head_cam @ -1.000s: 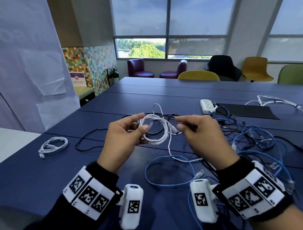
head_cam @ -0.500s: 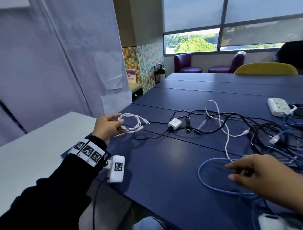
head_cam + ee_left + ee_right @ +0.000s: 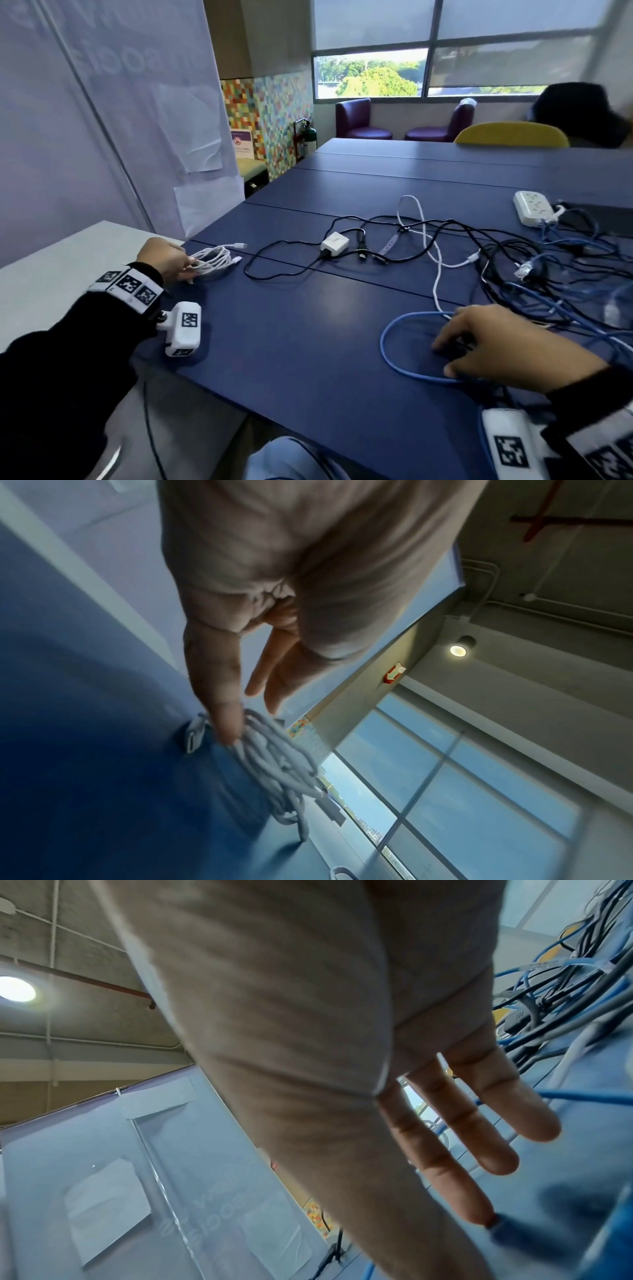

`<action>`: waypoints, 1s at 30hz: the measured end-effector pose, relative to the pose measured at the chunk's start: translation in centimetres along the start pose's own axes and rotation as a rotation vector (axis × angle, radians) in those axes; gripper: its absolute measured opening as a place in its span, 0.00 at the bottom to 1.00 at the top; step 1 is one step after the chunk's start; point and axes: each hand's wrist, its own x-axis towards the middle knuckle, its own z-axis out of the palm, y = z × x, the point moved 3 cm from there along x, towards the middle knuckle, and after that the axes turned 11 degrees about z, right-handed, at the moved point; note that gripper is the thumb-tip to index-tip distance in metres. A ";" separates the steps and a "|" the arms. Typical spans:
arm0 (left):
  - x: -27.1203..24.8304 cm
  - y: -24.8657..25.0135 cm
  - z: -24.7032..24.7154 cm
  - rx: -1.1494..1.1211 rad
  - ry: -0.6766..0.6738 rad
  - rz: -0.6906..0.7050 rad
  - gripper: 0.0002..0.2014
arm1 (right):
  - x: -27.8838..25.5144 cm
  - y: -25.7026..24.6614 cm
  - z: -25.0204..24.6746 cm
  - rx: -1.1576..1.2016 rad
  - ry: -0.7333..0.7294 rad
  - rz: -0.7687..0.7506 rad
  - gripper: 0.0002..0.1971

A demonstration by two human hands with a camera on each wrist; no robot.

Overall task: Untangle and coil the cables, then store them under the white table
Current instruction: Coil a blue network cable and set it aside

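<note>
A coiled white cable (image 3: 214, 261) lies on the left corner of the blue table (image 3: 291, 325), beside the white table (image 3: 68, 274). My left hand (image 3: 185, 265) is at the coil's near end. In the left wrist view its fingers (image 3: 226, 718) are straight, with one fingertip touching the coil (image 3: 274, 758). My right hand (image 3: 445, 356) rests with spread fingers (image 3: 507, 1164) on the blue table inside a loop of blue cable (image 3: 387, 346), holding nothing. A tangle of black and blue cables (image 3: 548, 274) lies to the right.
A white charger block (image 3: 334, 242) with a black cable (image 3: 274, 274) and a loose white cable (image 3: 436, 274) lie mid-table. A white power strip (image 3: 532, 207) sits far right. Chairs stand behind the table. A banner wall stands left of the white table.
Both hands held the white coil a second ago. My left hand carried it left and lowered it onto the table corner, fingers now straightened. My right hand dropped onto the table in the blue loop.
</note>
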 end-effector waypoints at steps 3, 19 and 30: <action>0.7 -0.3 0.2 0.086 -0.026 -0.023 0.09 | -0.3 0.0 0.1 0.013 0.014 0.014 0.06; -10.2 8.8 6.5 0.504 -0.186 0.528 0.37 | -1.1 -0.6 0.2 0.017 -0.006 -0.054 0.08; -22.5 14.4 15.4 -0.116 -0.914 0.865 0.08 | -2.7 -1.0 -4.0 0.498 0.309 -0.241 0.04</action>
